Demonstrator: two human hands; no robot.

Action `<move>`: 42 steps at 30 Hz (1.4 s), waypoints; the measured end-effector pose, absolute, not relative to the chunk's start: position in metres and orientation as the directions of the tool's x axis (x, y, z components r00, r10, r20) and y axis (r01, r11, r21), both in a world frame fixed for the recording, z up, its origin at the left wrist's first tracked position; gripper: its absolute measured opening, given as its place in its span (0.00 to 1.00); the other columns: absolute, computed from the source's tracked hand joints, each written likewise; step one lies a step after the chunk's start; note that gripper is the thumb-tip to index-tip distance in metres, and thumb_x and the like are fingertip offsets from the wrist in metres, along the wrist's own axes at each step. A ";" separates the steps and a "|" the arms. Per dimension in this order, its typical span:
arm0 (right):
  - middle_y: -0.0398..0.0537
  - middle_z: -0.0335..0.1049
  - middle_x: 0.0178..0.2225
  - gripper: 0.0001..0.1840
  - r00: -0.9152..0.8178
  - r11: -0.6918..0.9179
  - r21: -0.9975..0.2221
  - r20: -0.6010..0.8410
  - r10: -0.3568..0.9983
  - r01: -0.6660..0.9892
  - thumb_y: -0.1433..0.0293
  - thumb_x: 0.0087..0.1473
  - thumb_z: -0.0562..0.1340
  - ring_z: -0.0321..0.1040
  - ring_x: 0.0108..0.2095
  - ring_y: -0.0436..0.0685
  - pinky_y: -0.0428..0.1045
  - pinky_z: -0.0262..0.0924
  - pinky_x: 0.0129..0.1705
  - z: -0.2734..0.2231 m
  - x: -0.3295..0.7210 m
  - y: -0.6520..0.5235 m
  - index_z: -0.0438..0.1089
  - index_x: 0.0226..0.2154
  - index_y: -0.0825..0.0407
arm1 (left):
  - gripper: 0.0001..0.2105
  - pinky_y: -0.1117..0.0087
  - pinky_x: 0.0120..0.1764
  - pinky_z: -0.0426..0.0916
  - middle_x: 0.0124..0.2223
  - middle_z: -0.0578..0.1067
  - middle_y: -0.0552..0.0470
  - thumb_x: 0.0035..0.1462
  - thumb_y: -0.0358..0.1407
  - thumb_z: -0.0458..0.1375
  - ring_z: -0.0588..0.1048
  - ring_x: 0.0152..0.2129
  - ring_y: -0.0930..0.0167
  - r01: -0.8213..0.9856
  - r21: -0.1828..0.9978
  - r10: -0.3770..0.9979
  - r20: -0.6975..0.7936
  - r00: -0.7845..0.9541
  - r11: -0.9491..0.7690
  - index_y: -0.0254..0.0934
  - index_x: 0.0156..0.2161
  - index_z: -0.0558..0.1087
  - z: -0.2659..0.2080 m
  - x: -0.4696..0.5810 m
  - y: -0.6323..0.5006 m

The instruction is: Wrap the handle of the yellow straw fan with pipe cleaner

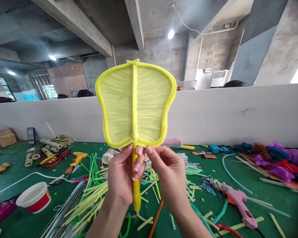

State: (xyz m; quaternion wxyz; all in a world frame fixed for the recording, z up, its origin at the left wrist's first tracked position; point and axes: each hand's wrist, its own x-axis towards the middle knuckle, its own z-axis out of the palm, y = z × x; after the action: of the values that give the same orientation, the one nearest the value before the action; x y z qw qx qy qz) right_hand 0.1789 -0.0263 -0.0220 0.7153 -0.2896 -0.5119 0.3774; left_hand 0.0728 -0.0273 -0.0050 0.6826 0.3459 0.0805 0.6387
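Note:
A yellow hand fan (119,99) stands upright in front of me, its pale ribbed panels edged and split down the middle by fuzzy yellow stems. My left hand (121,175) is closed round the top of its wrapped yellow handle (137,195), fingers curling across the front. Thumb and forefinger of my right hand (172,175) pinch the fan's lower rim just right of the handle. Behind both hands, cut pale-green fuzzy stems (89,201) lie scattered over the green tabletop.
Right of my hands lies a pink glue gun (235,200); a yellow glue gun (78,159) is at left. A paper cup (36,198), pliers (48,160), bamboo pieces (52,145) and a phone (31,135) occupy the left. Coloured fabric (283,162) is piled right, before a white partition (225,115).

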 end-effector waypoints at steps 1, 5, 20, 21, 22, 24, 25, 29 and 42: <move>0.46 0.76 0.24 0.11 0.190 0.570 -0.785 0.537 0.822 -0.242 0.60 0.52 0.70 0.69 0.25 0.53 0.47 0.66 0.29 -0.024 0.179 -0.023 0.78 0.27 0.51 | 0.10 0.84 0.12 0.55 0.25 0.67 0.56 0.59 0.33 0.59 0.56 0.11 0.84 -0.828 0.561 0.920 0.337 0.198 -0.027 0.34 0.26 0.69 -0.006 0.072 -0.028; 0.46 0.77 0.27 0.07 0.192 0.685 -0.715 0.659 0.727 -0.141 0.63 0.50 0.70 0.72 0.30 0.56 0.48 0.68 0.32 -0.027 0.188 -0.013 0.79 0.28 0.50 | 0.10 0.85 0.12 0.56 0.23 0.64 0.56 0.61 0.33 0.55 0.54 0.11 0.83 -0.848 0.516 0.884 0.329 0.330 0.125 0.35 0.27 0.68 -0.010 0.074 -0.033; 0.50 0.79 0.31 0.10 -0.035 0.600 -0.785 0.611 0.791 -0.151 0.63 0.49 0.71 0.75 0.33 0.59 0.50 0.70 0.35 -0.019 0.217 -0.003 0.77 0.31 0.53 | 0.10 0.85 0.13 0.57 0.26 0.70 0.53 0.62 0.29 0.55 0.59 0.12 0.84 -0.778 0.608 0.871 0.287 0.398 0.155 0.29 0.28 0.72 -0.011 0.077 -0.017; 0.49 0.79 0.30 0.11 -0.041 0.588 -0.790 0.602 0.797 -0.170 0.62 0.48 0.72 0.75 0.32 0.58 0.50 0.70 0.34 -0.018 0.218 -0.004 0.76 0.30 0.53 | 0.10 0.85 0.13 0.57 0.26 0.70 0.53 0.62 0.30 0.56 0.59 0.12 0.84 -0.762 0.632 0.876 0.278 0.394 0.142 0.29 0.28 0.72 -0.010 0.077 -0.017; 0.49 0.79 0.28 0.12 -0.042 0.577 -0.794 0.594 0.803 -0.191 0.61 0.47 0.72 0.75 0.31 0.58 0.50 0.71 0.34 -0.017 0.218 -0.004 0.76 0.29 0.53 | 0.11 0.84 0.13 0.56 0.25 0.69 0.54 0.62 0.31 0.56 0.59 0.11 0.84 -0.744 0.653 0.877 0.269 0.399 0.138 0.29 0.28 0.71 -0.009 0.078 -0.018; 0.48 0.79 0.27 0.13 -0.036 0.558 -0.798 0.580 0.814 -0.227 0.60 0.46 0.73 0.75 0.30 0.58 0.51 0.71 0.35 -0.015 0.217 -0.005 0.77 0.28 0.53 | 0.12 0.85 0.13 0.55 0.23 0.67 0.56 0.61 0.33 0.58 0.57 0.11 0.85 -0.723 0.679 0.885 0.253 0.391 0.126 0.30 0.27 0.70 -0.007 0.079 -0.022; 0.48 0.79 0.27 0.13 -0.031 0.553 -0.799 0.575 0.818 -0.236 0.60 0.46 0.73 0.75 0.31 0.58 0.51 0.71 0.36 -0.015 0.217 -0.006 0.77 0.28 0.52 | 0.11 0.85 0.14 0.55 0.23 0.67 0.56 0.61 0.34 0.59 0.56 0.11 0.85 -0.713 0.692 0.894 0.243 0.376 0.111 0.31 0.27 0.70 -0.006 0.079 -0.023; 0.47 0.78 0.26 0.11 0.028 0.566 -0.797 0.574 0.818 -0.209 0.62 0.44 0.74 0.75 0.31 0.58 0.51 0.71 0.36 -0.017 0.216 -0.005 0.77 0.25 0.52 | 0.08 0.85 0.15 0.56 0.29 0.71 0.55 0.57 0.35 0.65 0.61 0.14 0.85 -0.640 0.767 0.943 0.245 0.224 -0.047 0.33 0.35 0.72 -0.005 0.082 -0.026; 0.46 0.79 0.30 0.06 0.168 0.639 -0.727 0.618 0.768 -0.251 0.69 0.47 0.73 0.76 0.34 0.57 0.49 0.71 0.39 -0.023 0.211 -0.003 0.79 0.31 0.50 | 0.16 0.75 0.32 0.75 0.38 0.82 0.47 0.49 0.37 0.72 0.79 0.29 0.72 -0.323 0.870 0.927 0.366 -0.084 -0.373 0.35 0.44 0.80 -0.004 0.085 -0.035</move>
State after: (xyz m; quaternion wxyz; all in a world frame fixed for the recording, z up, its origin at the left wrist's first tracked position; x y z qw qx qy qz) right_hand 0.2115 -0.0031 -0.0227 0.7258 -0.2389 -0.5412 0.3511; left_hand 0.0848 -0.0347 -0.0040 0.4674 0.4893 0.3085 0.6686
